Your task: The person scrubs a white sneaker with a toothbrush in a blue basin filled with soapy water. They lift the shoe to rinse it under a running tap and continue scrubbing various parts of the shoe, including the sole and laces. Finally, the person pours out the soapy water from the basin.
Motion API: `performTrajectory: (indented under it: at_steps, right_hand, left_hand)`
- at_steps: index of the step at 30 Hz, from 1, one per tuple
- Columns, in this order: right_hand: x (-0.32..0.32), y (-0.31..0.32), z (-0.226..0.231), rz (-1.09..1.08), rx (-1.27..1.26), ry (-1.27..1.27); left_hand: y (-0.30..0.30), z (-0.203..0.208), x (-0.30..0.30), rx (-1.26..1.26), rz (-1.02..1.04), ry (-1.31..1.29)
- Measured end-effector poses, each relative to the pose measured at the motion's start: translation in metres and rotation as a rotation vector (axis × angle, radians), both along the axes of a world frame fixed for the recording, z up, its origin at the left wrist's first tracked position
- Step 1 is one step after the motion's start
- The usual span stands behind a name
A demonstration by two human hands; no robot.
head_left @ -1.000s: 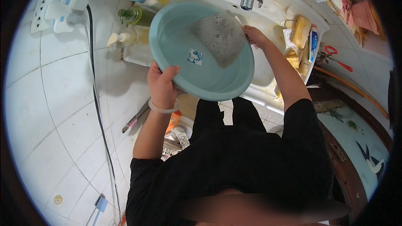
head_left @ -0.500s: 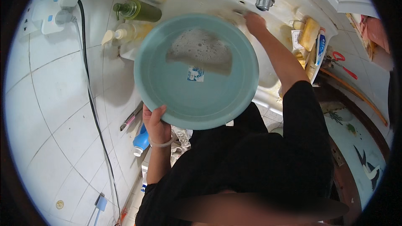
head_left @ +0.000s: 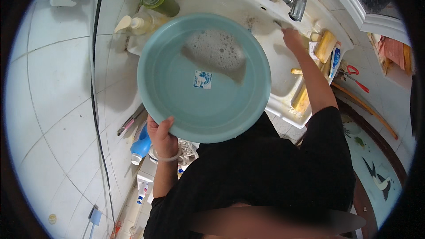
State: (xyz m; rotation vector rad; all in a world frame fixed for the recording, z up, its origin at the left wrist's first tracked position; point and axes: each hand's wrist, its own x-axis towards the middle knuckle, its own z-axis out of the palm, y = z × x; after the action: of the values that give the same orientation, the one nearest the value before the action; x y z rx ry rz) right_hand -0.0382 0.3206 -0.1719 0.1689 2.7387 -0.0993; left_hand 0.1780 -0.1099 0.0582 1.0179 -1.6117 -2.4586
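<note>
My left hand (head_left: 163, 138) grips the near-left rim of a round teal plastic basin (head_left: 177, 117), thumb over the edge. The basin is tipped slightly, so cloudy water with white suds (head_left: 217, 51) gathers toward its far right. A small blue-and-white sticker (head_left: 202, 79) shows on the basin's bottom. Beyond the basin, my right hand (head_left: 292, 39) reaches into the white sink (head_left: 281, 77), below the metal faucet (head_left: 300, 2). Its fingers are closed, with a small dark thin thing at their tips, too small to name.
Pump bottles, a green one (head_left: 159, 2) among them, line the sink's left and back ledge. Yellow soap bars (head_left: 326, 46) and a blue-white tube (head_left: 336, 59) crowd its right edge. Red-handled scissors (head_left: 353, 71) hang beyond. A blue jug (head_left: 141, 144) stands below left; a black cord (head_left: 94, 62) runs down the wall.
The whole view has shifted, with faucet and sink sitting further right. The suds have slid a little to the right within the basin. My left hand keeps its hold; my right hand stays in the sink.
</note>
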Motion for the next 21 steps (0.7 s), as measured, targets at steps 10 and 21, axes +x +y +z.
performTrajectory:
  at_steps: [10,21]
  right_hand:
    - [-0.032,0.006,-0.008,0.127,-0.110,0.156]
    - [-0.022,-0.002,-0.021,0.308,-0.278,0.102]
  left_hand:
    - [0.002,0.002,-0.007,-0.009,-0.022,-0.029]
    - [0.004,0.003,-0.014,0.027,-0.010,-0.026]
